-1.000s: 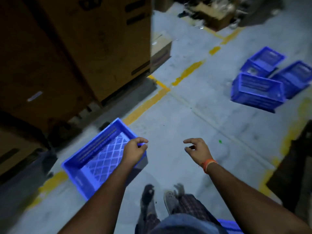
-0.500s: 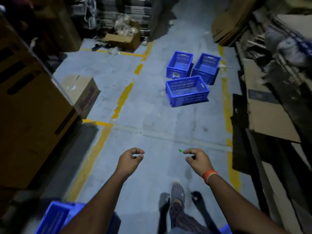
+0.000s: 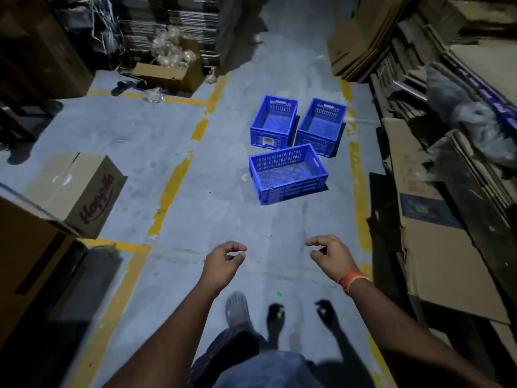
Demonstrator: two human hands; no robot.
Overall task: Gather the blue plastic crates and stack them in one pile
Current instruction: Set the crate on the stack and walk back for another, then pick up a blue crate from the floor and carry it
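Three crates (image 3: 288,175) sit on the floor (image 3: 218,208): stiff, light; grip at end slots. Left hand (image 3: 222,263) and right hand (image 3: 331,256) hang half-curled, empty.

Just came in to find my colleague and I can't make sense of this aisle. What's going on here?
A person is walking down a warehouse aisle with both hands empty, left hand and right hand held out in front, fingers loosely curled. Ahead on the floor sit three blue plastic crates, unstacked: the nearest crate lies crosswise, with the back-left crate and back-right crate side by side behind it. Nothing is being held, and no pile is in view yet.
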